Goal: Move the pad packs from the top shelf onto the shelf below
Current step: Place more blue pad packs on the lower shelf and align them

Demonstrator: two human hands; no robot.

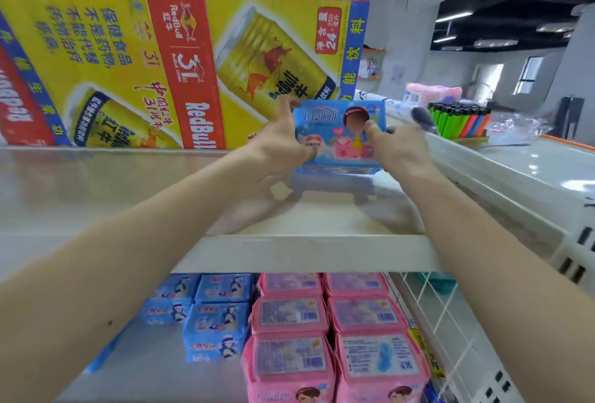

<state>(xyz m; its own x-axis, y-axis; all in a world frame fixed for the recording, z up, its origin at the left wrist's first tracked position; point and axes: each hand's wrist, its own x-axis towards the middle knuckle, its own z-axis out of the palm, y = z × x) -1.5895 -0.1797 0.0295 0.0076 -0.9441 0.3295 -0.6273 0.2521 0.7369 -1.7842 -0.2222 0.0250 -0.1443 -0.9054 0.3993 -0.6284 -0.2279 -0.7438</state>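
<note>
Now left hand point(283, 148) and right hand point(397, 148) clamp the blue pad pack point(335, 142) by its ends. Likely light, squashy, slick-wrapped; hold the sides gently

The pad pack point(338, 137) was held between the left hand point(280, 145) and right hand point(396, 148), over the top shelf point(302, 253), in front of cartons point(193, 64) standing along its back. Beneath, rows of packs point(325, 332) lay on the lower shelf point(154, 364); lighters point(457, 121) stood further right

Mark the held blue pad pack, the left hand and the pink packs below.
blue pad pack point(335, 142): head view, front face.
left hand point(277, 151): head view, its back.
pink packs point(291, 314): head view, top of one pack.
</note>
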